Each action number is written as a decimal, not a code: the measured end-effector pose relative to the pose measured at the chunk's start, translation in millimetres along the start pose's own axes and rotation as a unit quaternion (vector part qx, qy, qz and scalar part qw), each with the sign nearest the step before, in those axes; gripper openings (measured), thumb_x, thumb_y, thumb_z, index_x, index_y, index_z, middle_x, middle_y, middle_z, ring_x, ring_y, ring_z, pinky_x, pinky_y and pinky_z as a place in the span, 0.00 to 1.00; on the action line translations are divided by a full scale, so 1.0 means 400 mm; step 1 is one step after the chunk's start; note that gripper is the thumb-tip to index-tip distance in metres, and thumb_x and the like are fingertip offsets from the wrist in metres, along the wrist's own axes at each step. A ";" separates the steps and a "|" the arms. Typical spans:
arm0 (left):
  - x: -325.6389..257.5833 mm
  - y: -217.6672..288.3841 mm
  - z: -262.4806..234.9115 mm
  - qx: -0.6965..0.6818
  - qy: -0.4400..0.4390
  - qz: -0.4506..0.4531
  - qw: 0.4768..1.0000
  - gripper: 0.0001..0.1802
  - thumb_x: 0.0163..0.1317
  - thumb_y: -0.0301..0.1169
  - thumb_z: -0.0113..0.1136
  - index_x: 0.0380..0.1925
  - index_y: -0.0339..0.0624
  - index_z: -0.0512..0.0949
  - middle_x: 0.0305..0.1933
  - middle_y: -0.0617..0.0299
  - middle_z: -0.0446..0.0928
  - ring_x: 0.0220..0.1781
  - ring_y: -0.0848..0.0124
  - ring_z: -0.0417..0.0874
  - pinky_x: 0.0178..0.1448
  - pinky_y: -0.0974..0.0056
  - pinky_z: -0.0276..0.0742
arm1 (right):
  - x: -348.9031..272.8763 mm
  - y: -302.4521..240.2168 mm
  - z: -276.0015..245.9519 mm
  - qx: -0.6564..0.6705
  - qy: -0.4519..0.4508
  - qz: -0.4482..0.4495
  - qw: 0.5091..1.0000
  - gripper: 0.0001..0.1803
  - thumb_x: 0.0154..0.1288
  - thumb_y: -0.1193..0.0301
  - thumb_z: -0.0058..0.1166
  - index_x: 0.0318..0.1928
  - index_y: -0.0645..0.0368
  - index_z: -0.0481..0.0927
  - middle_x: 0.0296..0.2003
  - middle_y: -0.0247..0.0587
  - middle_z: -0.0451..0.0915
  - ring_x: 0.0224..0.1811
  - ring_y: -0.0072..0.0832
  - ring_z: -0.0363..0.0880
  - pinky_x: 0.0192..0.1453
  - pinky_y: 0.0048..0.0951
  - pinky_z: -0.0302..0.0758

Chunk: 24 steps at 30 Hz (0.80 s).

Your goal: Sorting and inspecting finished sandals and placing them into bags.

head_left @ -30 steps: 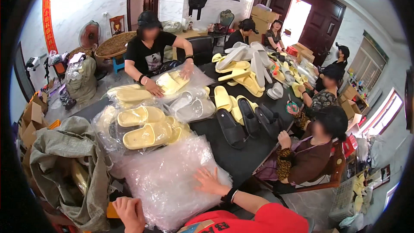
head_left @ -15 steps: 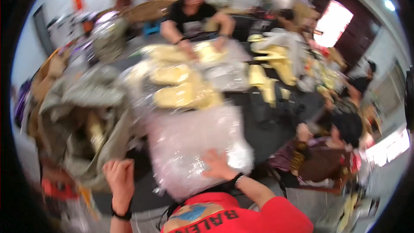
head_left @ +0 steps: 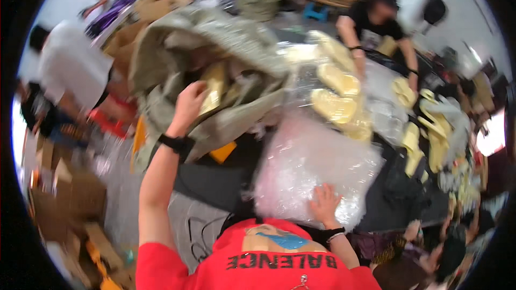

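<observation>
My left hand (head_left: 189, 106) is at the mouth of a large grey-green sack (head_left: 244, 110), its fingers curled closed. Right beside those fingers, inside the sack, lies a yellow thing in shiny clear wrapping (head_left: 214, 87). Whether the fingers hold anything is hidden. My right hand (head_left: 325, 204) lies flat with spread fingers on a wide pile of clear, pinkish plastic bags (head_left: 301, 166). Just beyond that pile are pale yellow slippers (head_left: 334, 106), some on or under clear plastic.
A dark table (head_left: 215, 182) carries the pile. Across it, a person in black (head_left: 376, 27) handles slippers and plastic. More yellow pieces (head_left: 438, 134) lie to the right, near another person (head_left: 424, 263). Cardboard boxes (head_left: 80, 190) and a red stool (head_left: 107, 123) stand at left.
The view has turned left, so the sack and table appear farther right. My left hand has moved from beside the sack to its mouth. My right hand stays on the plastic pile.
</observation>
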<state>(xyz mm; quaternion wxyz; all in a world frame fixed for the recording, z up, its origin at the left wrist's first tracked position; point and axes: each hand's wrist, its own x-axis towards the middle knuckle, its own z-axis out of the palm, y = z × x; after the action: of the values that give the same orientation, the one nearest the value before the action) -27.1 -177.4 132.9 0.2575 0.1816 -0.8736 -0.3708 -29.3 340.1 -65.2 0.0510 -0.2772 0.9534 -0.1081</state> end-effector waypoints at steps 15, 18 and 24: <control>0.106 -0.529 0.202 0.087 0.013 -0.203 0.975 0.42 0.50 0.39 0.58 0.66 0.50 0.54 0.63 0.45 0.59 0.59 0.47 0.66 0.61 0.54 0.61 | 0.018 -0.023 -0.047 0.023 -0.049 0.031 0.998 0.31 0.64 0.45 0.36 0.65 0.37 0.58 0.70 0.37 0.46 0.72 0.38 0.41 0.63 0.69 0.30; 0.089 -0.345 0.157 -0.121 0.032 -0.196 0.973 0.39 0.50 0.30 0.54 0.64 0.43 0.54 0.62 0.49 0.60 0.59 0.55 0.66 0.61 0.60 0.61 | -0.002 -0.017 -0.036 0.021 -0.050 0.042 0.998 0.31 0.64 0.44 0.36 0.66 0.36 0.56 0.70 0.36 0.44 0.72 0.39 0.39 0.62 0.71 0.30; 0.043 -0.083 0.041 0.060 0.104 -0.090 0.989 0.40 0.47 0.30 0.55 0.65 0.46 0.57 0.66 0.49 0.57 0.65 0.56 0.61 0.63 0.56 0.60 | 0.013 -0.013 -0.029 0.013 -0.027 0.029 0.999 0.31 0.63 0.45 0.37 0.66 0.35 0.56 0.69 0.37 0.46 0.72 0.39 0.40 0.62 0.72 0.31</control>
<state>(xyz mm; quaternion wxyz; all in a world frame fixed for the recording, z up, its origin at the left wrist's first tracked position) -46.2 -198.8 104.0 0.3010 0.3117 -0.8430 -0.3187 -32.9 335.2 -53.1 0.0836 -0.2511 0.9578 -0.1118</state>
